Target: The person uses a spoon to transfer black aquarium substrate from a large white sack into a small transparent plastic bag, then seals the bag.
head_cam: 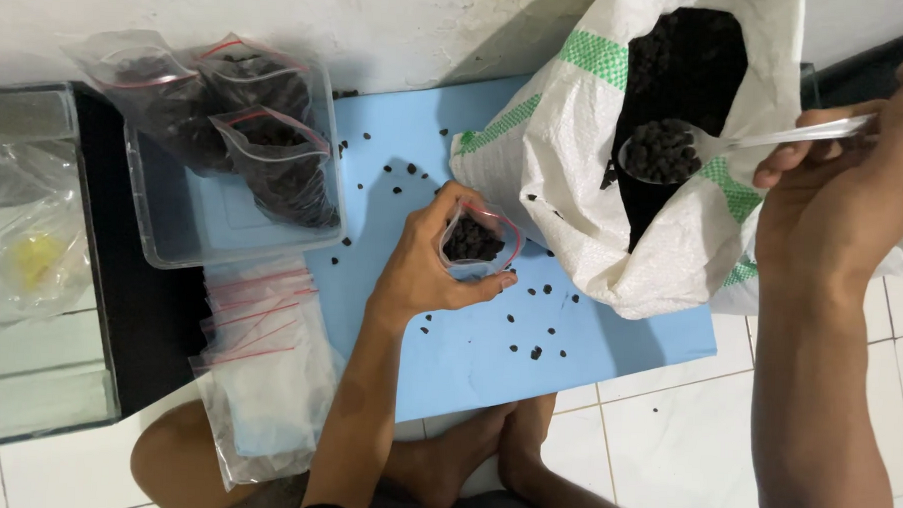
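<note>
Two bare hands are in view, the left and the right. There is one large white woven sack with green stripes, one clear plastic spoon heaped with black pellets, and one small clear zip bag with a red seal. One clear rectangular plastic tub holds at least two filled zip bags. One stack of empty zip bags lies on one light blue mat. The loose black pellets are too many to count exactly.

Your left hand grips a small clear zip bag with a red seal strip, partly filled with dark pellets, over the light blue board. Your right hand holds a metal spoon heaped with pellets at the mouth of the white woven sack with green stripes. Filled bags sit in the clear plastic tub; loose black pellets lie scattered on the board.
</note>
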